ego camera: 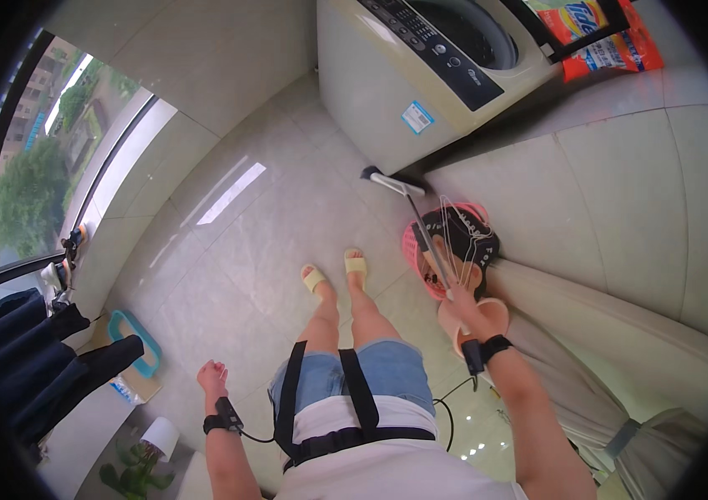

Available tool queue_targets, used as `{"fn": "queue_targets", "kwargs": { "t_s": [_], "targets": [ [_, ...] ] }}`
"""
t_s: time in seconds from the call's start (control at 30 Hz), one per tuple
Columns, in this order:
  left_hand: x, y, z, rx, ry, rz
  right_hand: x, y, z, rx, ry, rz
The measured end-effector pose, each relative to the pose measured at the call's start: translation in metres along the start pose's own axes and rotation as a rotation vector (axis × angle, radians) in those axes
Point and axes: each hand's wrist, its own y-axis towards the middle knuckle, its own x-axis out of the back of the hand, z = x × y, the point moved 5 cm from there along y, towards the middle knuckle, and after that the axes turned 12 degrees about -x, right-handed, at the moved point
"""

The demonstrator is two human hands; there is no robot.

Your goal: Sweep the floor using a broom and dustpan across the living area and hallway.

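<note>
My right hand grips the long handle of a floor broom or brush. Its white head with dark bristles lies near the lower corner of the washing machine. Behind the handle stands a pink plastic basket with wire hangers and a black printed item in or over it. A pale pink basin is partly hidden by my right hand. My left hand hangs to the left of my body, fingers curled, with nothing visible in it.
Yellow slippers are on my feet on the tiled floor. Dark clothes hang at left by a blue-rimmed container and a potted plant. A tied curtain hangs at right. A detergent bag lies beyond the washer.
</note>
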Motion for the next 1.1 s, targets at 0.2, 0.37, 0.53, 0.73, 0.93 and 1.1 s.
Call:
{"fn": "queue_targets", "kwargs": {
  "t_s": [0.2, 0.37, 0.53, 0.73, 0.93, 1.1],
  "targets": [
    [0.006, -0.012, 0.001, -0.001, 0.005, -0.007, 0.016, -0.035, 0.045, -0.253, 0.829, 0.494],
    [0.003, -0.015, -0.011, -0.034, 0.000, -0.004, 0.073, -0.026, 0.032, -0.293, 0.987, 0.539],
    [0.017, -0.012, -0.005, -0.031, -0.001, -0.045, 0.001, 0.024, 0.111, -0.042, 0.695, 0.265],
    [0.042, -0.014, 0.032, 0.039, -0.062, -0.108, -0.001, 0.001, 0.241, -0.211, 0.852, 0.511],
    [0.070, -0.013, 0.066, 0.110, -0.169, -0.161, 0.047, 0.040, 0.255, -0.341, 1.263, 0.904],
    [0.091, -0.008, 0.082, 0.145, -0.227, -0.219, 0.050, 0.071, 0.324, -0.150, 0.872, 0.598]
  ]
}}
